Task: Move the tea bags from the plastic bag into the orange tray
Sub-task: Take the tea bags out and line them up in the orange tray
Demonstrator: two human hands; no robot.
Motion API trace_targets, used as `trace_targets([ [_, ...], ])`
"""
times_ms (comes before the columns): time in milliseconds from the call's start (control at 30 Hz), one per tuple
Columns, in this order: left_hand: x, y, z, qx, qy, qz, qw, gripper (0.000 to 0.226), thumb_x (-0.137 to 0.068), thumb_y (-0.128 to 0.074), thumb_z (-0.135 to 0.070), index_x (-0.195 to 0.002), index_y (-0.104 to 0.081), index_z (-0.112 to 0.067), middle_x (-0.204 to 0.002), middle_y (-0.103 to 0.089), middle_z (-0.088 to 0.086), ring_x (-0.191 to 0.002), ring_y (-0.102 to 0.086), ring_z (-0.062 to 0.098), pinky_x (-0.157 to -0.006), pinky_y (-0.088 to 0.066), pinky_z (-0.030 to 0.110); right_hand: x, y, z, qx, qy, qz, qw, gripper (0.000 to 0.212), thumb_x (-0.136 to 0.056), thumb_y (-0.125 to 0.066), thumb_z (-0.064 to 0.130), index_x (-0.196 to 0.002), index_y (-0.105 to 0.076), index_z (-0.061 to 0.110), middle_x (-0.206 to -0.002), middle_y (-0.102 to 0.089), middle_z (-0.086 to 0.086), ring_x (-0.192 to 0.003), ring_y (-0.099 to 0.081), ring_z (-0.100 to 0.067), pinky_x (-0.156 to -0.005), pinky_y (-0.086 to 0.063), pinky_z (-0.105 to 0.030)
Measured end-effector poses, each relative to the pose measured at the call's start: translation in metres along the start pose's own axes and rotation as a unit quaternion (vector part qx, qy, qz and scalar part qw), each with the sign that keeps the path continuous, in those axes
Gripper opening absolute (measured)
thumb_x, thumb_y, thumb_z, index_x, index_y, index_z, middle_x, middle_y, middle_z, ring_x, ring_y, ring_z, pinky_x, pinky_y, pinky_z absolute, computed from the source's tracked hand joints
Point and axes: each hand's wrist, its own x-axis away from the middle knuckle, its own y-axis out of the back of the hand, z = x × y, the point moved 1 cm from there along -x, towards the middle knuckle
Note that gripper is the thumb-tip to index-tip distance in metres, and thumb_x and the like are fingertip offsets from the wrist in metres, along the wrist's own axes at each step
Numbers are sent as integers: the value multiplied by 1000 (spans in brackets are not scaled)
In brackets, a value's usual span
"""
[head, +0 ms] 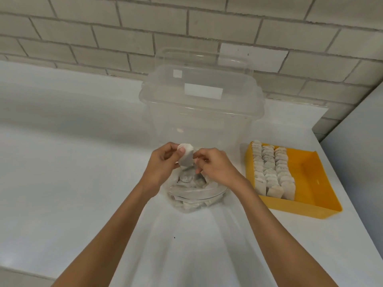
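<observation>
You see pale beige tea bags (273,168) in an orange tray (310,179), a clear plastic bag (192,195), a white counter (72,141), and grey-beige brick-pattern tiles (124,27).

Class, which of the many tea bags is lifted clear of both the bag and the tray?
The tea bag pinched in the left hand; all others lie stored.

Beneath both hands, plastic bag (193,195) mouth partly covered; tea bag count inside too blurred to tell. Behind left hand (163,162), part of held stack (186,157) hidden by fingers. Forearms cut off at bottom edge.
</observation>
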Motion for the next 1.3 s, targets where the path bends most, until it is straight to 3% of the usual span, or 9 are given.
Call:
trace_targets([
  [100,0,3,-1,0,-9,-8,1000,15,-91,-63,-24,-96,-72,-12,-95,-72,3,-89,-65,11,-83,-54,23,-7,-8,5,56,19,4,998,26,-93,-46,1,-102,-69,9,-78,-66,-4,-66,-66,-12,-52,-44,-10],
  [267,-3,9,0,11,7,-53,999,5,-90,-64,-12,-94,-66,-13,-86,-66,12,-75,-63,10,-68,-53,18,-12,-32,-1,150,30,75,985,20,-80,-57,2,-95,-68,8,-94,-67,-6,-87,-62,-21,-79,-51,-31],
  [433,-6,11,1,-10,12,-68,998,5,-91,-60,-10,-94,-63,-14,-90,-66,17,-78,-63,17,-70,-58,27,-13,-43,-7,221,54,94,969,15,-76,-68,7,-91,-67,8,-93,-66,-8,-87,-62,-23,-79,-53,-37],
  [567,-8,11,2,-25,11,-76,997,10,-93,-60,-19,-95,-63,-10,-92,-66,19,-75,-64,15,-63,-56,22,-11,-45,-9,251,81,64,963,8,-84,-59,7,-90,-64,6,-94,-62,-10,-83,-60,-27,-75,-53,-42],
  [733,-8,13,0,-40,-8,-79,996,12,-91,-63,-21,-91,-66,-10,-95,-66,22,-82,-62,19,-72,-59,29,-8,-45,-6,277,95,44,955,14,-90,-49,7,-85,-62,1,-96,-57,-17,-84,-56,-33,-69,-48,-39],
  [867,-8,14,-1,-45,-8,-79,996,11,-91,-64,-21,-90,-68,-11,-96,-67,19,-87,-63,24,-81,-59,37,-8,-45,-9,257,99,65,959,14,-86,-59,17,-93,-62,6,-98,-58,-11,-90,-56,-27,-74,-49,-38],
  [933,-7,14,0,-45,-7,-77,996,11,-90,-64,-21,-89,-68,-11,-96,-68,19,-86,-63,21,-80,-59,36,-8,-45,-8,256,97,70,959,19,-85,-63,21,-97,-63,6,-100,-58,-10,-90,-56,-25,-74,-48,-36],
  [1133,-3,15,0,-41,-9,-76,996,9,-91,-64,-21,-89,-68,-13,-95,-69,15,-84,-63,18,-75,-58,28,-8,-46,0,288,101,65,950,6,-86,-55,12,-81,-57,8,-87,-58,-12,-76,-55,-29,-63,-39,-34],
  [1300,-2,19,-3,-40,-13,-80,996,6,-90,-65,-19,-93,-67,-13,-93,-66,24,-81,-63,19,-71,-55,25,-4,-33,10,267,82,45,959,17,-89,-51,14,-74,-55,6,-77,-57,-10,-75,-56,-31,-63,-39,-33],
])
